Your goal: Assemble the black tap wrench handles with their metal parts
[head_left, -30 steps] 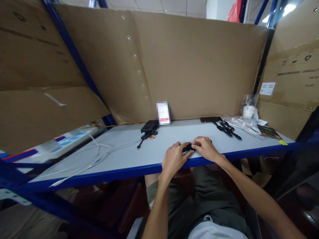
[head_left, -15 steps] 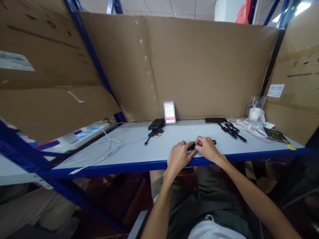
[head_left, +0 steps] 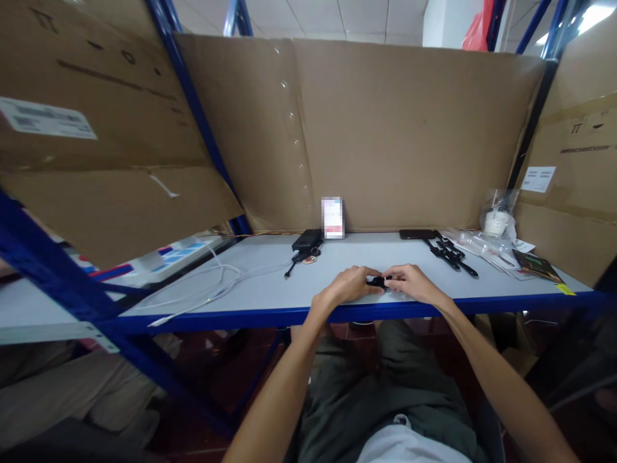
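Your left hand [head_left: 344, 288] and right hand [head_left: 414, 283] both pinch one small black part [head_left: 376, 281] at the front edge of the surface [head_left: 270, 299], one blurred, unreadable card [head_left: 332, 218] standing behind.

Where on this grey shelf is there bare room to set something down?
Bare grey shelf lies between the black power adapter and flat black phone, and between the white cables and left hand. The right end is crowded with black clips and clear plastic bags.

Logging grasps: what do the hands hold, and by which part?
A small black plastic piece, pinched at its left end by the left hand, right end by the right hand.
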`<state>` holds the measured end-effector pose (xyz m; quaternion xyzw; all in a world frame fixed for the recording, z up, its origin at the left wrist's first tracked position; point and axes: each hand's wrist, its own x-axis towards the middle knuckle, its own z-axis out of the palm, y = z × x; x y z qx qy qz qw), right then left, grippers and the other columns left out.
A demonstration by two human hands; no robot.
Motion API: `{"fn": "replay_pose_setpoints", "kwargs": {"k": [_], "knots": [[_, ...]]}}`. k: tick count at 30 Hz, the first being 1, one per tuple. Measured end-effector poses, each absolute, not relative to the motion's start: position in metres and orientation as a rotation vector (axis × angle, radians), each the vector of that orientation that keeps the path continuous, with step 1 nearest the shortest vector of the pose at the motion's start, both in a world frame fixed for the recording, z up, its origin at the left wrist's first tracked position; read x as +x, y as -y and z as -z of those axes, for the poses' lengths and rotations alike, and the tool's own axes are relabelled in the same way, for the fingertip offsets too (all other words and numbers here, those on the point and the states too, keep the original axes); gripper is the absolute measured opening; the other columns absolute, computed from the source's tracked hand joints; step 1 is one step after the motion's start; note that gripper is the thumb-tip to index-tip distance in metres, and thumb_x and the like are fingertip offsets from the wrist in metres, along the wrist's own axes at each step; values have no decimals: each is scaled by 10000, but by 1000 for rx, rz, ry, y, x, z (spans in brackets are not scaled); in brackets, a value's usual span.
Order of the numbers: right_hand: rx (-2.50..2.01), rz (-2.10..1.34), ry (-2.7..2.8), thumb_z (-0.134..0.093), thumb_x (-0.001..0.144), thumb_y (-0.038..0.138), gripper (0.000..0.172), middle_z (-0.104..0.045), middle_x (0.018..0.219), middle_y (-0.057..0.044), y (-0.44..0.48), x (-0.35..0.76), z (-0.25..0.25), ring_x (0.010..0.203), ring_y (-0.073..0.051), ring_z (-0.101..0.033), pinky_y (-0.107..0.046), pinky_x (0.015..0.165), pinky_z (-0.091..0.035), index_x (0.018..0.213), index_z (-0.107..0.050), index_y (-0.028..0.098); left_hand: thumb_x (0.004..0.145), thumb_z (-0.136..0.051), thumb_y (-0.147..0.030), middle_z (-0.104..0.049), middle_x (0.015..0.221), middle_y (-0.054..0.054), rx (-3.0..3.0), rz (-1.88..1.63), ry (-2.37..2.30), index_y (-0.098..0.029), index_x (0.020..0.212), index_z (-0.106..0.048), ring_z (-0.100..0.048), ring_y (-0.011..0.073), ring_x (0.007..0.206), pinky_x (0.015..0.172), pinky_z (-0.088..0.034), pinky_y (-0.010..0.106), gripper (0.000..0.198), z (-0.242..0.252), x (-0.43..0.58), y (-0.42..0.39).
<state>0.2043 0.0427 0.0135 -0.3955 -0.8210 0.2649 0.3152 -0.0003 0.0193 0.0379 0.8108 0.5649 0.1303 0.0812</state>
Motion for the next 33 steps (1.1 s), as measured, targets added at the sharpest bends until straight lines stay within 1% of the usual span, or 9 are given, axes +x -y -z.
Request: {"fn": "replay_pose_setpoints", "kwargs": {"k": [3,7,12,19,23,25,28,31,33], "knots": [[-943,-762,2101,-637,849,183,150,-696,657,6,-43,213,-10,638,-150,-635,-240,645,-459,911,-770,153,877,-726,-446,-789,1034,24,2447,-424,-1662,-379,1289,-719,-732,268,991,811,-514,284,418,-35,0,-16],[-921,-737,2032,-632,858,219,140,-692,653,0,-39,213,-2,656,-156,-634,-251,664,-465,857,-759,159,968,-616,-427,-722,1167,98,2477,-531,-1741,-305,1398,-642,-671,304,1124,919,-509,357,448,-20,4,-1],[-922,-762,1973,-623,873,250,155,-673,613,4,-39,209,-1,609,-152,-626,-256,657,-478,863,-746,156,984,-615,-367,-652,1145,117,2612,-689,-1744,-255,1459,-572,-618,293,1133,956,-506,398,490,-3,6,6],[-950,-746,1998,-617,882,263,198,-679,607,0,-44,210,0,607,-144,-619,-239,636,-461,822,-771,154,1033,-527,-275,-662,1188,97,2741,-825,-1770,-252,1366,-633,-592,275,1109,958,-486,410,350,11,10,14],[-958,-695,2051,-651,869,259,184,-705,627,-4,-42,210,-2,634,-155,-627,-248,655,-458,829,-797,155,1037,-534,-323,-680,1150,91,2720,-849,-1752,-255,1284,-682,-604,268,1092,952,-490,409,296,14,9,15],[-944,-657,2079,-658,872,245,173,-738,679,-12,-40,208,-4,676,-167,-649,-262,695,-473,854,-811,166,1025,-564,-349,-686,1148,90,2696,-872,-1767,-256,1235,-707,-608,270,1096,955,-491,408,270,15,9,15],[-959,-536,2069,-654,900,232,176,-782,831,-41,-37,206,-5,764,-182,-673,-288,770,-494,889,-824,188,1017,-584,-360,-693,1125,86,2672,-906,-1776,-250,1191,-723,-617,264,1079,945,-497,400,249,15,8,15],[-1077,-255,2032,-659,898,174,179,-776,972,-71,-37,210,-8,944,-222,-659,-340,896,-482,962,-824,207,1014,-593,-355,-696,1123,83,2664,-938,-1783,-244,1206,-721,-617,262,1077,939,-500,394,257,15,8,16],[-1145,-141,2095,-695,867,144,228,-765,1069,-85,-40,216,-10,1057,-257,-627,-377,959,-462,1049,-813,214,1009,-602,-366,-695,1150,87,2662,-963,-1790,-245,1212,-725,-611,265,1095,949,-497,396,267,16,7,17]]}}
